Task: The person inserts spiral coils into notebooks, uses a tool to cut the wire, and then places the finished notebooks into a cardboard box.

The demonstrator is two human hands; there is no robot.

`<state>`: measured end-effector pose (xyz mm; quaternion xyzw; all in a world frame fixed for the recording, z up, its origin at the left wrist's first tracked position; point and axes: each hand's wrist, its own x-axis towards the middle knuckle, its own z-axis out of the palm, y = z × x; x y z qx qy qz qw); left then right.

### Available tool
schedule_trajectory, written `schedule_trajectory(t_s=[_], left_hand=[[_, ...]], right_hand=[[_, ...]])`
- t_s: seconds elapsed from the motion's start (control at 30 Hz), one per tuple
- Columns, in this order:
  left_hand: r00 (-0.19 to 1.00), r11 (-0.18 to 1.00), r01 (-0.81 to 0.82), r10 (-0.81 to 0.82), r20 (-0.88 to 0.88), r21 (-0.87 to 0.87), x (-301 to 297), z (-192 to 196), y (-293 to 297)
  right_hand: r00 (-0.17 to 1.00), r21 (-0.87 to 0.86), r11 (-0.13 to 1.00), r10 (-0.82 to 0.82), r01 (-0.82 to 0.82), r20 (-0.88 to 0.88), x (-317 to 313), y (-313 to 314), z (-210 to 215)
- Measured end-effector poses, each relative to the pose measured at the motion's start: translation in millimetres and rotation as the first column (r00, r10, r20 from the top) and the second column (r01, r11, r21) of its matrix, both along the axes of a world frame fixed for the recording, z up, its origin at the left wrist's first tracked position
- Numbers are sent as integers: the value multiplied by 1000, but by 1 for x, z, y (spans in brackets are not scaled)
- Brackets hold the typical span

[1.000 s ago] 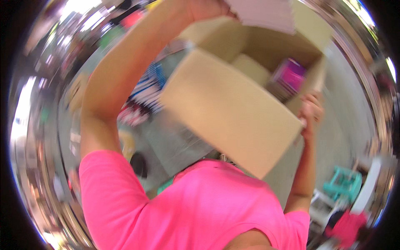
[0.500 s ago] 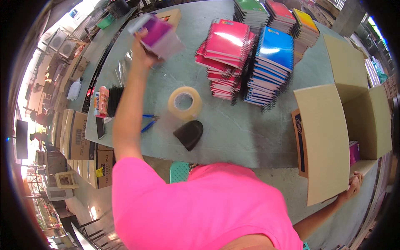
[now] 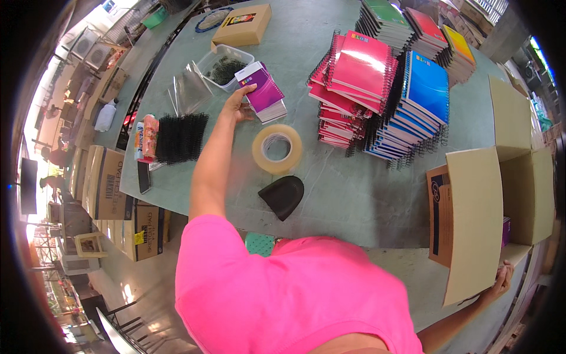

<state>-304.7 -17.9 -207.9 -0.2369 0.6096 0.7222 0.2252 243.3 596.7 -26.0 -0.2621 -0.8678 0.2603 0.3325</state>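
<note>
My left hand [image 3: 237, 107] is closed on a small stack of purple-covered notebooks [image 3: 263, 93], held over the table just beyond a roll of clear packing tape [image 3: 259, 158]. Behind the stack is a clear plastic tub [image 3: 242, 55] of small dark pieces. At the far right, my right hand [image 3: 502, 279] grips the near flap edge of an open cardboard carton [image 3: 475, 206]; part of its fingers is hidden. A purple item [image 3: 506, 230] shows inside the carton. A black, rounded wedge-shaped object [image 3: 283, 197] lies near the tape.
Stacks of pink notebooks [image 3: 361, 68] and blue notebooks [image 3: 425, 88] stand mid-table, with green notebooks [image 3: 386, 20], red and yellow ones behind. Black spiral coils [image 3: 181, 138] and clear plastic sheets [image 3: 190, 88] lie left. A tan box [image 3: 243, 26] sits at the back.
My left hand has brought the purple notebooks nearer and to the right, uncovering the tub and coils. My right hand stays at the carton. The whole view has shifted slightly.
</note>
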Motion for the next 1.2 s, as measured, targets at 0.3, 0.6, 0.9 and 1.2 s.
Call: schedule_trajectory(t_s=[0.3,0.6,0.9,1.2], left_hand=[[319,927,-310,-108,-942,-211,-45,194,-32],[-625,122,267,-733,-269,-956,255,271,538],[-356,-348,934,-927,118,83,312,121,657],[-305,-301,952,-949,77,59,327,155,650]], right_hand=[[970,293,933,162,-211,182,-40,-53,16],[982,373,925,135,-76,-135,-43,-53,-8],[958,305,947,177,-103,-224,-53,-65,-11],[970,292,953,140,-79,-197,-53,-67,-8]])
